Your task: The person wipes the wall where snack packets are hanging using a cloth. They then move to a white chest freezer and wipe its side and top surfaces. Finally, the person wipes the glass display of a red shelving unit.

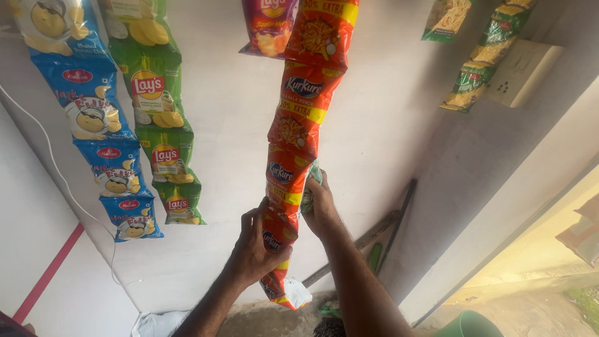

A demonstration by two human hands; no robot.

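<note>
Far left, a hanging strip of glossy blue snack packets (pixel 100 125) runs down the pale wall (pixel 387 125), with a thin white cable (pixel 56 168) trailing beside it. Just to its right hangs a strip of green crisp packets (pixel 163 125), ending level with the lowest blue packet.

At centre, a long strip of joined red and orange plastic snack packets (pixel 299 112) hangs from above the frame to near the floor. The left hand (pixel 253 249) is closed round the lower part of this strip, fingers wrapped over one red packet, thumb at the front. The right hand (pixel 321 209) sits just above and to the right, behind the strip, fingers curled against its rear edge. Whether it pinches the packet fully cannot be told.

A magenta snack packet (pixel 269 25) hangs beside the strip's top. Upper right, two strips of green-and-yellow packets (pixel 483 56) hang next to a white wall switch box (pixel 524 72). Below, dark wooden sticks (pixel 387 228) lean in the corner.
</note>
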